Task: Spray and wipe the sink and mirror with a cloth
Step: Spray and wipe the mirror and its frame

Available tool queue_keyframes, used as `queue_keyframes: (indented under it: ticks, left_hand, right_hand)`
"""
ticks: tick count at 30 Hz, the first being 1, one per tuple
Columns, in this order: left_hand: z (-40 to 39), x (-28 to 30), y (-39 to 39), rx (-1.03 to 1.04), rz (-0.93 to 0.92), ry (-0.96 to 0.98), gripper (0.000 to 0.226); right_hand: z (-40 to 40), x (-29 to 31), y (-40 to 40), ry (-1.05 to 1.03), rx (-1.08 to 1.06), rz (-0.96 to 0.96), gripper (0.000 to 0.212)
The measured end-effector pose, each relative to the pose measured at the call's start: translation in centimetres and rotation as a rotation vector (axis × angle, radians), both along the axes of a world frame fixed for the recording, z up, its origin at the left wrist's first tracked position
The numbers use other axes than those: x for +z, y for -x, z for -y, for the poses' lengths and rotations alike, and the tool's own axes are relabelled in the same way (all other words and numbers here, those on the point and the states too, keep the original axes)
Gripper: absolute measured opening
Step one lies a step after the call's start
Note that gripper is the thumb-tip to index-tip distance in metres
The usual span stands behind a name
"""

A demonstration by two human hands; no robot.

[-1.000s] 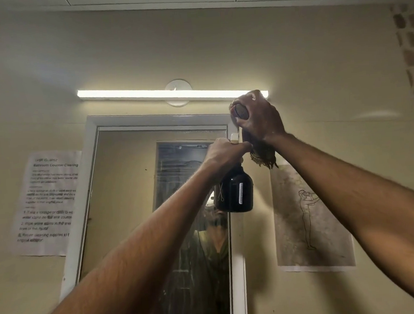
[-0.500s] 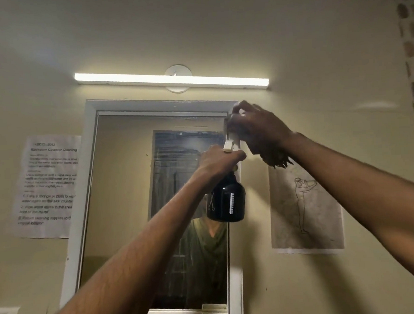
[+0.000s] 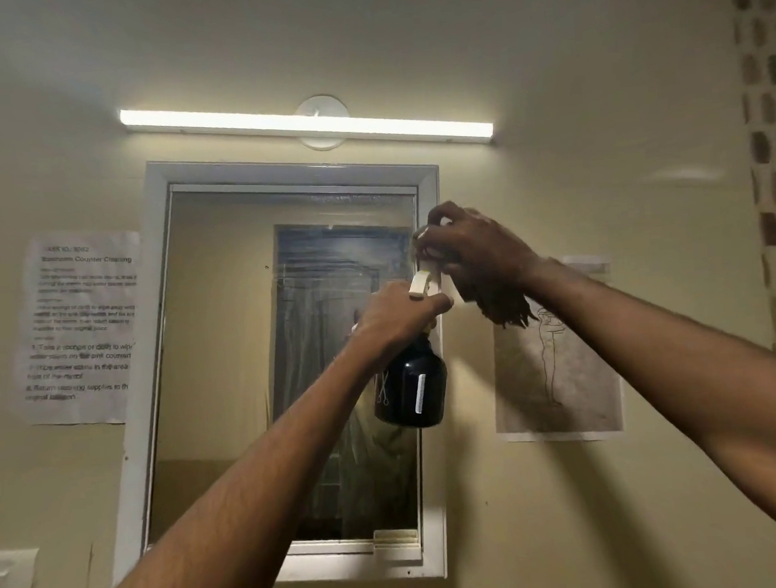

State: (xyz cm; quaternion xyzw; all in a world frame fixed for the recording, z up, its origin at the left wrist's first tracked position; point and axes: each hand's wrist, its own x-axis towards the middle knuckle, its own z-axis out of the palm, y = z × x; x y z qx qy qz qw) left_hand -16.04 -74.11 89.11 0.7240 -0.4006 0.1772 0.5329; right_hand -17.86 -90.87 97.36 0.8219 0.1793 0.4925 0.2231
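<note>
A white-framed mirror hangs on the wall, with wet streaks near its top. My left hand grips the neck of a black spray bottle with a white trigger head, held up against the mirror's right frame. My right hand is just above it, fingers on the top of the sprayer, while a brown frayed cloth hangs from its palm. The sink is out of view.
A lit tube light runs above the mirror. A printed instruction sheet is taped on the left, a line drawing on paper on the right. A switch plate sits low left.
Both hands and the bottle have dropped from the mirror's top right corner down its right frame. The view has tilted down, so the mirror's bottom edge now shows.
</note>
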Motion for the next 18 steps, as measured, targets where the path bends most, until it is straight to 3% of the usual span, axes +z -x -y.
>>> queue_keyframes:
  ticks: [4, 11, 18]
  left_hand:
    - [-0.1, -0.5, -0.2, 0.005, 0.012, 0.006, 0.024]
    - [-0.2, -0.3, -1.0, 0.051, 0.060, 0.014, 0.024]
    - [-0.7, -1.6, -1.0, 0.004, 0.018, 0.005, 0.025]
  right_hand:
    - [-0.6, 4.2, -0.9, -0.109, 0.002, 0.102, 0.036]
    - [-0.2, 3.8, -1.5, -0.128, 0.043, 0.112, 0.036]
    - [0.6, -4.4, -0.3, 0.045, 0.021, -0.012, 0.032]
